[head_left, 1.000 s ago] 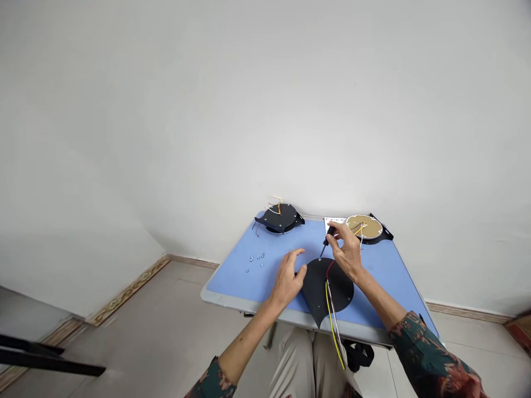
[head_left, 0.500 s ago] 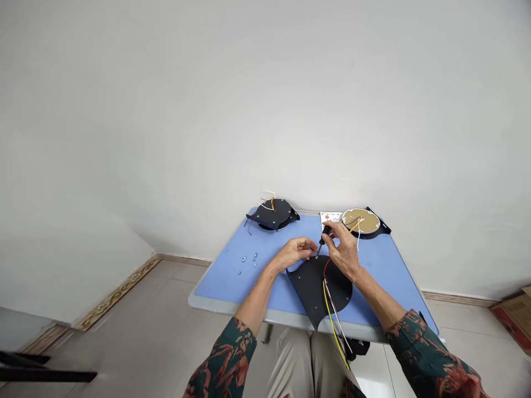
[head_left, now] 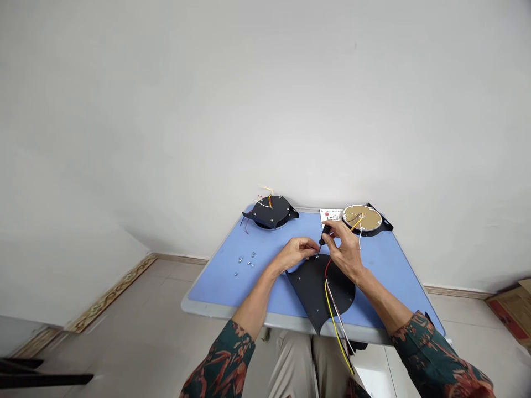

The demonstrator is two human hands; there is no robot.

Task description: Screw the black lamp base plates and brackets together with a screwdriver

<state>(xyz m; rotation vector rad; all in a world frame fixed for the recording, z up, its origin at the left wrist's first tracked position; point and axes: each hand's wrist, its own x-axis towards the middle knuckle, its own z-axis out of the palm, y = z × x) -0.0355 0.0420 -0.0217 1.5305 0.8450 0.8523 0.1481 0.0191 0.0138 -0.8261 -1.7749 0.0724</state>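
In my right hand (head_left: 346, 251) is a small screwdriver (head_left: 325, 234) with a black handle, tilted, its tip down at a screw near the far edge of a black metal plate (head_left: 307, 290). My left hand (head_left: 296, 252) has its fingers pinched together beside the screwdriver's shaft at that edge; what they hold, if anything, is hidden. The plate has a rounded right side and a pointed near corner that overhangs the table's front edge. Red, yellow and white wires (head_left: 331, 301) come out of its middle and hang towards my lap.
Several small screws (head_left: 251, 263) lie on the blue table (head_left: 219, 276) at left. A black round assembly with wires (head_left: 271, 211) stands at the back left, a tan-faced one (head_left: 362, 219) at the back right. Beside it lies a white printed card (head_left: 331, 215). A cardboard box (head_left: 512, 309) sits on the floor.
The view has shifted slightly. Both hands and the screwdriver keep nearly the same place at the plate's far edge.
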